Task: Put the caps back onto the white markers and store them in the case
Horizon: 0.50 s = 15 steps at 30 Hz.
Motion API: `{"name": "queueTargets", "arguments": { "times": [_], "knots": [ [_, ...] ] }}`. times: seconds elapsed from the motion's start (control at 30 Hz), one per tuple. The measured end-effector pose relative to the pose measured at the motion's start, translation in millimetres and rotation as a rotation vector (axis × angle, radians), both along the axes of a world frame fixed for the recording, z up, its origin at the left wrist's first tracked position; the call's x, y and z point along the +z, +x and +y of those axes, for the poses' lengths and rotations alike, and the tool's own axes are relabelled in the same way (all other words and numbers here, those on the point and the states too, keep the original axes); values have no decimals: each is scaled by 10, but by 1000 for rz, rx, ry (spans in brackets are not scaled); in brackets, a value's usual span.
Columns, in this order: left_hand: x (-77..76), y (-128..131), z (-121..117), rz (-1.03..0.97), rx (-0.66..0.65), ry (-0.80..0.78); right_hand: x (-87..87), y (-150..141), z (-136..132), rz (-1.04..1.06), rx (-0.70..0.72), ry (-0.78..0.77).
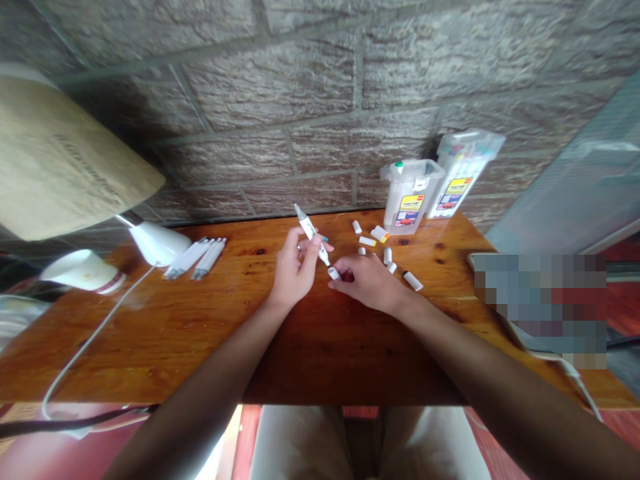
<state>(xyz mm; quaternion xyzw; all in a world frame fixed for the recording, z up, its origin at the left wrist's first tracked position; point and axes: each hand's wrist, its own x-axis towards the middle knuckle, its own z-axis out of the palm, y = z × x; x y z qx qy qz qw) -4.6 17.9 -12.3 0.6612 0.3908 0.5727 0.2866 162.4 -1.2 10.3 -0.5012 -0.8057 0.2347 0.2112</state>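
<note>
Midway between the worktop's left and right edges, the left hand grips a white marker in bent fingers; it slants, its lower end just beside a white cap pinched by the right hand. Loose caps lie around the right hand, toward the back edge. Near the back right corner stand a clear container and a fuller container; grouped markers lie toward the back left corner, beside the lamp base.

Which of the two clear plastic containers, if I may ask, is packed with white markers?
The right-hand container, crowded with white markers; the left-hand container shows just one green-topped marker.
</note>
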Motion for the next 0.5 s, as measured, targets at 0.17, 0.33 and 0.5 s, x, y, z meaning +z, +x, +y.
{"name": "queueTargets", "arguments": {
  "times": [0.17, 0.33, 0.5],
  "knots": [
    [3, 4, -17, -1, -30, -45, -7, 6, 1, 25, -6, 16],
    [5, 42, -45, 22, -82, -85, -21, 13, 2, 71, -29, 39],
    [24, 15, -42, 89, -68, -56, -43, -3, 3, 82, -49, 37]
  ]
}}
